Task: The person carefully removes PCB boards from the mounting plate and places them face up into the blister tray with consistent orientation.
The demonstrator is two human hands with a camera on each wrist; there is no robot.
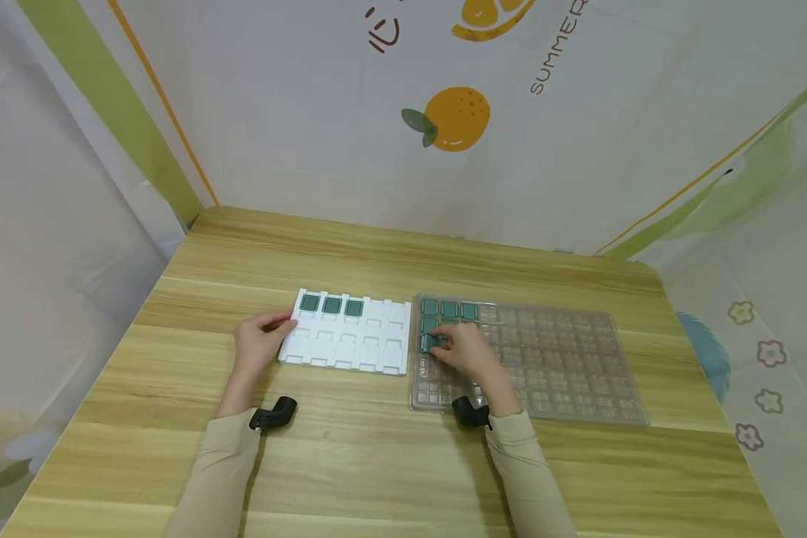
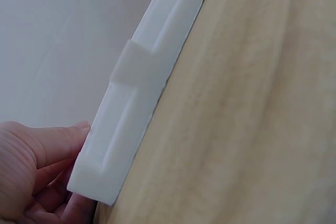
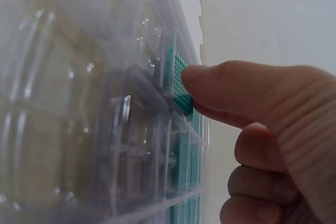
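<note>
A white tray (image 1: 336, 334) with two rows of pockets lies on the left; three green square chips (image 1: 332, 305) sit in its back row. My left hand (image 1: 254, 345) holds the tray's left edge, the thumb against its side in the left wrist view. To the right is a clear plastic tray (image 1: 558, 362) with several green chips (image 1: 449, 308) in its left columns. Over those columns, my right hand (image 1: 469, 353) pinches a green chip (image 3: 181, 85) between thumb and index finger. In the right wrist view that chip is at its pocket, partly covered by the thumb.
Both trays lie on a wooden table (image 1: 350, 463), their near edges almost side by side. Behind the table hangs a white printed curtain (image 1: 296, 134), with more cloth at both sides. A black wrist camera (image 1: 274, 413) sits on the left wrist, another (image 1: 471, 413) on the right.
</note>
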